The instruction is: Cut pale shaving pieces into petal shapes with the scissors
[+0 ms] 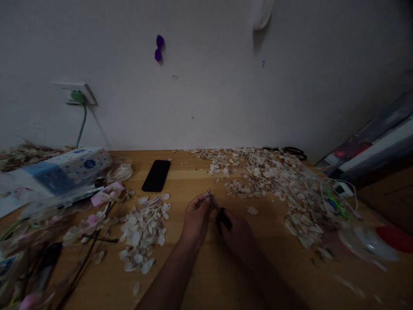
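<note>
My left hand (pixel 196 215) is closed in a pinch near the middle of the wooden table (pixel 190 275). Between its fingertips is a small pale flake (pixel 206 196), like those lying about, mostly hidden by the fingers. My right hand (pixel 238 232) grips black-handled scissors (pixel 222 215). Their blades point up and to the left, right at the pinched flake. Left of my hands lies a pile of rounded pale flakes (pixel 142 232). A bigger spread of thin, broken-looking flakes (pixel 271 172) covers the right and back. One loose flake (pixel 252 210) rests just right of the scissors.
A black phone (pixel 156 175) lies behind the left pile. Farther left are a tissue pack (pixel 67 168), pink artificial flowers (pixel 92 219) and dark stems. A second pair of scissors (pixel 294 152) lies against the wall. White cable (pixel 355 193) and a red lid (pixel 395 238) sit at right.
</note>
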The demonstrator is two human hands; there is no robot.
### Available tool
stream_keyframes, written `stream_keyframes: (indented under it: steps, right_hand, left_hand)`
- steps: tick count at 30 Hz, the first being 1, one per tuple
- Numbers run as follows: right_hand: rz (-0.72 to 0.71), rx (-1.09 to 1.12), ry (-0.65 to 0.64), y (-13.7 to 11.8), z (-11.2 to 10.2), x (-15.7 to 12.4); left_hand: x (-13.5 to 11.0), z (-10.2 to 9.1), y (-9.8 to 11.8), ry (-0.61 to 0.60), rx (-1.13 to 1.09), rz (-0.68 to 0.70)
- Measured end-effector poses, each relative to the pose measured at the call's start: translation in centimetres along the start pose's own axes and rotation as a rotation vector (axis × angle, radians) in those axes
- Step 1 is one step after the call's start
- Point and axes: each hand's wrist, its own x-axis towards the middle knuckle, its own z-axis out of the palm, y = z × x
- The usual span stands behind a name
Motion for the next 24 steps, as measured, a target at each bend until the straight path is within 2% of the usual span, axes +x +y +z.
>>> stream_keyframes:
  steps: [3,7,16,19,24]
  right_hand:
    - [-0.011,-0.003,0.007,0.1,0.0,0.0]
    - [-0.013,0.001,0.002,0.0,-0.1,0.0]
    - [-0.01,-0.007,-0.018,0.5,-0.1,0.2]
    - [-0.007,-0.007,-0.012,0.8,0.0,0.3]
    - [-0.018,0.012,-0.016,0.8,0.0,0.2]
  left_hand:
    - [0.0,-0.1,-0.1,0.009,0.017,0.017]
    - [0.3,-0.6,0.1,0.017,0.159,0.048]
    - [0.5,-1.0,1.5,-0.002,0.361,0.034]
    - [0.5,-1.1,1.3,-0.033,0.33,0.008]
    - [0.3,-1.0,0.3,-0.069,0.119,-0.077]
